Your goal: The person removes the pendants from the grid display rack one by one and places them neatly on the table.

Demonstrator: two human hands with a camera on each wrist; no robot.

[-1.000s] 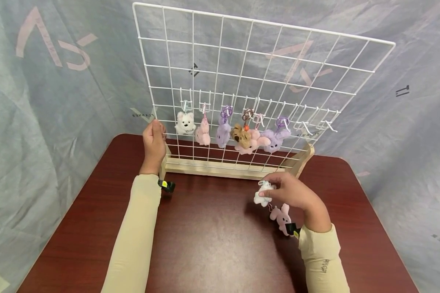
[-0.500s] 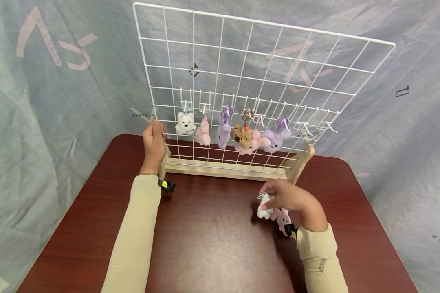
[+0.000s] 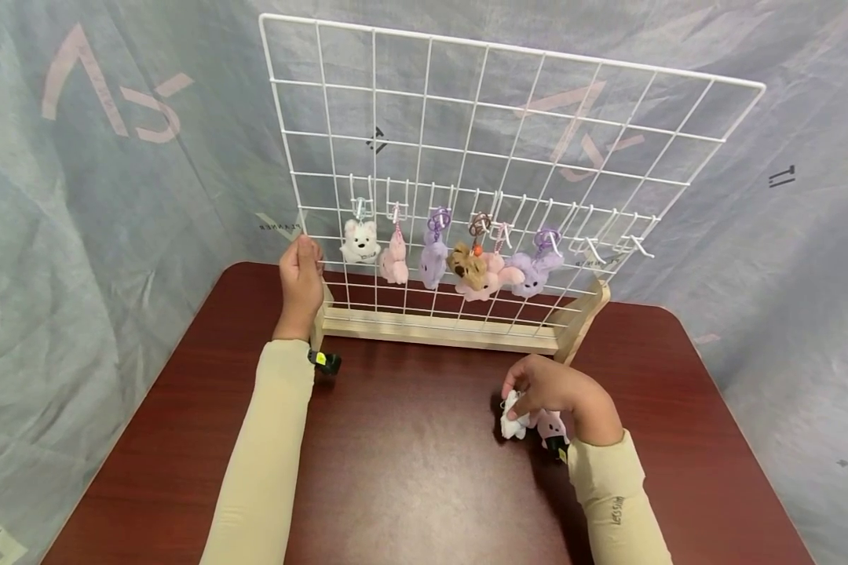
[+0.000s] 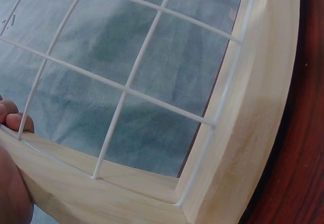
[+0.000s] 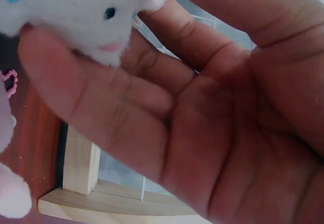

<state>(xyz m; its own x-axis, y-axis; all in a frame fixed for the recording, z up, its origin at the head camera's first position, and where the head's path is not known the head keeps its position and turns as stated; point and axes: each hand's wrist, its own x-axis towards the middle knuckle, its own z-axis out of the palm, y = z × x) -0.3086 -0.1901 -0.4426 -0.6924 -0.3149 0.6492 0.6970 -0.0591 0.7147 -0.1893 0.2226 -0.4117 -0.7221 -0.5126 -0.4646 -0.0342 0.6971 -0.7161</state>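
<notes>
White plush toy (image 3: 513, 428), at five o'clock, is pinched by right hand (image 3: 560, 387); left hand (image 3: 301, 278), at nine, grips pale wooden frame (image 4: 248, 123), perhaps for steadiness.

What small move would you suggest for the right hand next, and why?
I would probably set the held white toy on the table and release it, since the right hand has it low, close beside the pink toy lying there.

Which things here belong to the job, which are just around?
Likely job:
white plush keychain in right hand
white wire grid rack with pale wooden base, in left hand
assorted-colour plush keychains hung on it
pink plush bunny keychain nearby

Just around:
grey printed fabric backdrop
black wrist cameras
dark red wooden table
</notes>
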